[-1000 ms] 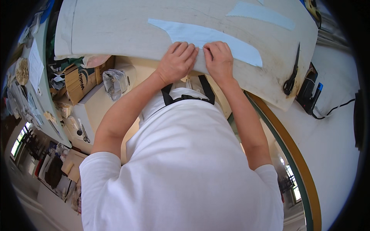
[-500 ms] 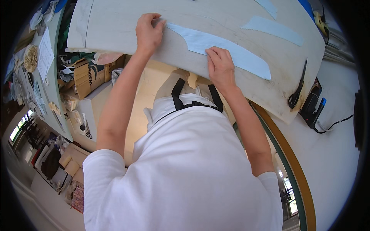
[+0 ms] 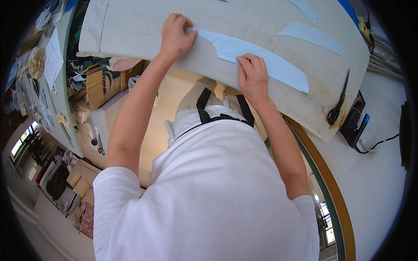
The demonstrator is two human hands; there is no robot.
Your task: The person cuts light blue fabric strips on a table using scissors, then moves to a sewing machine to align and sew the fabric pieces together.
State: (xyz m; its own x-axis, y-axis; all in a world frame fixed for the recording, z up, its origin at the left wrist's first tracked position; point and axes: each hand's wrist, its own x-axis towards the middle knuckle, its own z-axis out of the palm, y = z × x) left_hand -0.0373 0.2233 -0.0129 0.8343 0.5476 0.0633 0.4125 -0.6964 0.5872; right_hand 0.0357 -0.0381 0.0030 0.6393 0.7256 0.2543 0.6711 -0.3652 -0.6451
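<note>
A long pale blue fabric piece (image 3: 274, 69) lies flat along the near edge of the padded grey work surface (image 3: 130, 30). My left hand (image 3: 176, 37) has curled fingers at its narrow left end, pinching the tip. My right hand (image 3: 253, 78) rests on its lower edge near the middle, thumb and fingers closed on it. Two other pale blue pieces (image 3: 311, 37) (image 3: 305, 8) lie farther back. Black scissors (image 3: 335, 111) sit to the right of the long piece.
A black corded device (image 3: 352, 122) with a blue part stands on the white side surface (image 3: 379, 182). At left, a cardboard box (image 3: 96, 87) holds scraps below the work surface, beside a board (image 3: 61, 113) hung with papers and cloth bits.
My left hand has moved up and left from the middle of the long piece to its narrow tip. My right hand stays on the lower edge. The view has shifted slightly.
</note>
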